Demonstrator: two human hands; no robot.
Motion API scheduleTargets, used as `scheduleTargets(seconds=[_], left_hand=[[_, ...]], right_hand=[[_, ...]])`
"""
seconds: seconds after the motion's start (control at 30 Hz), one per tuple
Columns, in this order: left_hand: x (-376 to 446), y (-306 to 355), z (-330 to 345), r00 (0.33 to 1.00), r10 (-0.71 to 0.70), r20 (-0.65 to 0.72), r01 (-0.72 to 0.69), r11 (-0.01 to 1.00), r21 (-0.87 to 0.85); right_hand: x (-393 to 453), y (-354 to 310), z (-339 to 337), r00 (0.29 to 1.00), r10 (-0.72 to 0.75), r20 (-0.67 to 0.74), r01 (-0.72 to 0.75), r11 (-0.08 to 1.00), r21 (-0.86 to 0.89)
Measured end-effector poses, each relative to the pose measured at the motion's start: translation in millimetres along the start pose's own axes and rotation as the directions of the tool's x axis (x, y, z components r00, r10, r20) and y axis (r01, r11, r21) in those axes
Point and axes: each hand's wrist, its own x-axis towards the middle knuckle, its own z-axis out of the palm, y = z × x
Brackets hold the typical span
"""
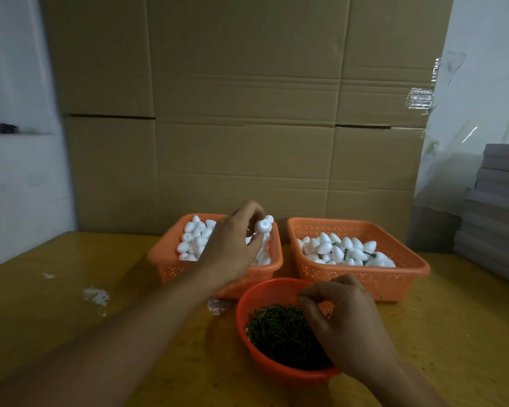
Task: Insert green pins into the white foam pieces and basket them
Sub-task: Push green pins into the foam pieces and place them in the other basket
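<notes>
Holding 1 white egg-shaped foam piece (262, 225) above the left orange mesh basket of plain foam pieces (162, 257) at frame centre, my left hand (232, 248) pinches it between thumb and curled fingertips. It looks featherlight and easily dented, so I judge a gentle grip around its widest middle is best. Its blunt end with a small dimple faces the camera, long axis running roughly away from me. My right hand (340, 315) reaches into the round red bowl of thin green pins (247, 295) at lower centre, fingers drawn together, though I cannot tell whether a pin is caught. Finished pieces lie in the right orange mesh basket (409, 277).
</notes>
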Motion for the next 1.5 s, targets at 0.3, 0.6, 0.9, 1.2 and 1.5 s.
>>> scheduleTargets(seconds=[0.3,0.6,0.9,1.2,1.5], left_hand=[[-58,23,5,0.998,0.056,0.023,-0.054,0.993,-0.101],[-86,33,8,0.987,0.032,0.160,-0.002,0.983,-0.182],[-94,36,5,0.972,0.008,0.236,0.045,0.975,-0.220],[-95,39,5,0.974,0.005,0.228,0.062,0.956,-0.286],[-94,44,4,0.973,-0.048,0.226,0.147,0.884,-0.444]], right_hand=[[2,4,0,0.997,-0.016,0.076,0.021,0.998,-0.065],[9,8,-3,0.953,0.018,0.302,0.064,0.964,-0.259],[23,8,21,0.810,0.173,0.560,0.145,0.867,-0.477],[23,8,25,0.825,0.189,0.532,0.078,0.895,-0.439],[24,5,17,0.832,0.171,0.527,0.050,0.925,-0.378]])
